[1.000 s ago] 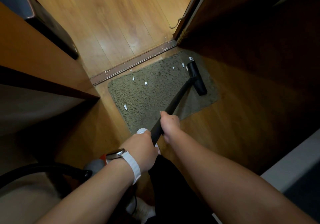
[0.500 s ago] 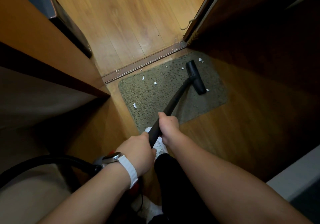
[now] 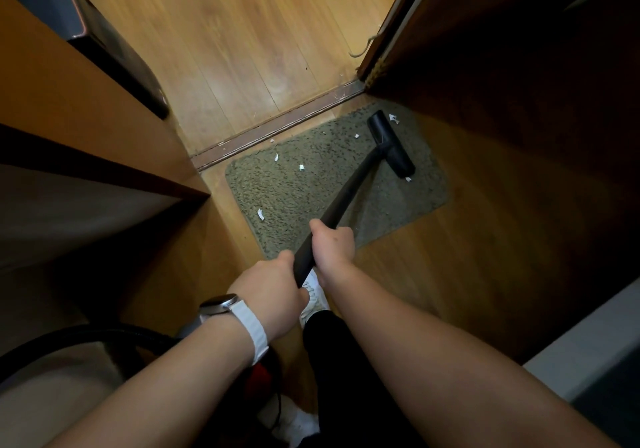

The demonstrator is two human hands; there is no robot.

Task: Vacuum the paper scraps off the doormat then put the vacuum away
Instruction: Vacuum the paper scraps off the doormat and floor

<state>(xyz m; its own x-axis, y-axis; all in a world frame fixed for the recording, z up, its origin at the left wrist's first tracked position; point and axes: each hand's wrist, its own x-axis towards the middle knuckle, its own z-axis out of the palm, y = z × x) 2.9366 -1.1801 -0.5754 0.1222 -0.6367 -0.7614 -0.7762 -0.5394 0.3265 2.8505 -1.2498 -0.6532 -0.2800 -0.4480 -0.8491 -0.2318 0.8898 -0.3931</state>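
A grey-green doormat (image 3: 294,201) lies on the wood floor by the door threshold. Several white paper scraps (image 3: 301,167) are scattered on it. The black vacuum wand (image 3: 341,201) runs from my hands to a black floor nozzle (image 3: 391,144) resting on the mat's far right part, with scraps beside both of its ends. My right hand (image 3: 334,248) grips the wand higher up. My left hand (image 3: 268,290), with a white-strapped watch, grips it just below.
A black hose (image 3: 79,338) curves at lower left toward a red vacuum body (image 3: 259,376), mostly hidden under my arm. A wooden cabinet (image 3: 86,128) stands left and a dark wooden door (image 3: 519,83) right. The metal threshold strip (image 3: 277,125) borders the mat. My white shoe (image 3: 313,297) stands on the floor.
The nozzle has slid a little toward me on the mat, uncovering a scrap at its near end. Both hands keep their grip on the wand.
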